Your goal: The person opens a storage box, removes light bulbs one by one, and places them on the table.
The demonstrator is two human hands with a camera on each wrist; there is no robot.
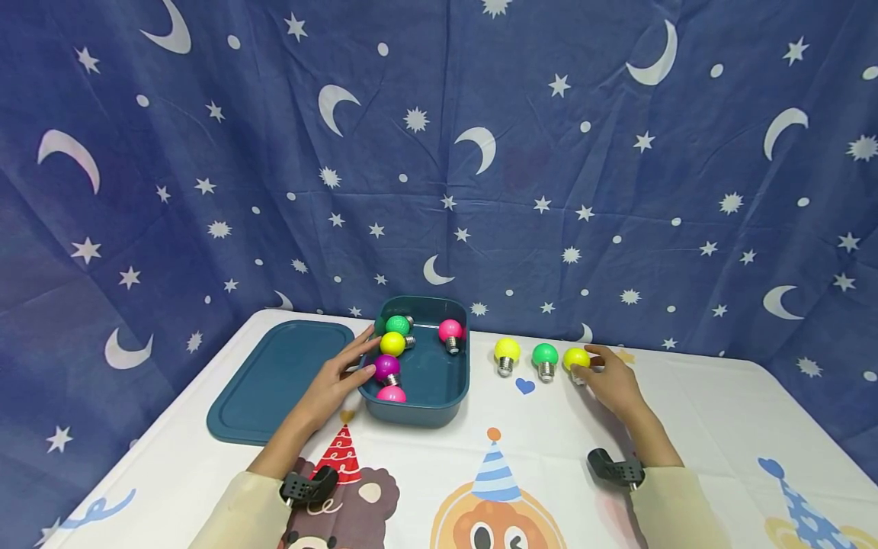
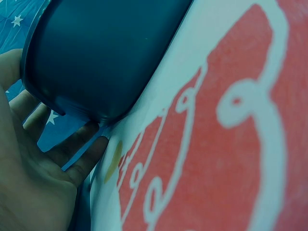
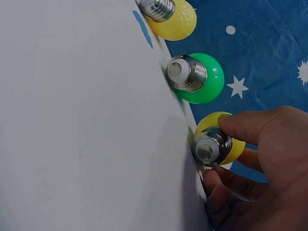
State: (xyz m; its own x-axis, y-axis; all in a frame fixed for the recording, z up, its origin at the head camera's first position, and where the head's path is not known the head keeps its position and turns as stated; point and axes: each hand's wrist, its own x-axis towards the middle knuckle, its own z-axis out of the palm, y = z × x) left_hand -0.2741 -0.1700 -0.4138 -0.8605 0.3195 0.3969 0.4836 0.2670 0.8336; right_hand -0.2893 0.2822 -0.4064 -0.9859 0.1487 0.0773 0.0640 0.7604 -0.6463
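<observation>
My right hand point(image 1: 613, 383) holds a yellow light bulb point(image 3: 234, 150) between thumb and fingers, its metal screw base towards me, close over the white table. Left of it in the head view lie a green bulb point(image 1: 545, 355) and another yellow bulb point(image 1: 507, 350). My left hand point(image 1: 332, 385) rests against the left side of a dark teal bin point(image 1: 420, 415), fingers fairly straight and spread, thumb at the rim. Inside the bin, along its left side, are a green bulb point(image 1: 397, 326), a yellow bulb point(image 1: 392, 344), a purple bulb point(image 1: 386, 368) and a pink bulb point(image 1: 392, 394); another pink bulb point(image 1: 450, 330) lies at the right.
A flat teal lid point(image 1: 274, 381) lies on the table left of the bin. The white tablecloth point(image 1: 549, 435) carries printed party-hat animals. Behind the table hangs a blue curtain point(image 1: 439, 175) with moons and stars. Each wrist wears a black camera mount point(image 1: 616, 468).
</observation>
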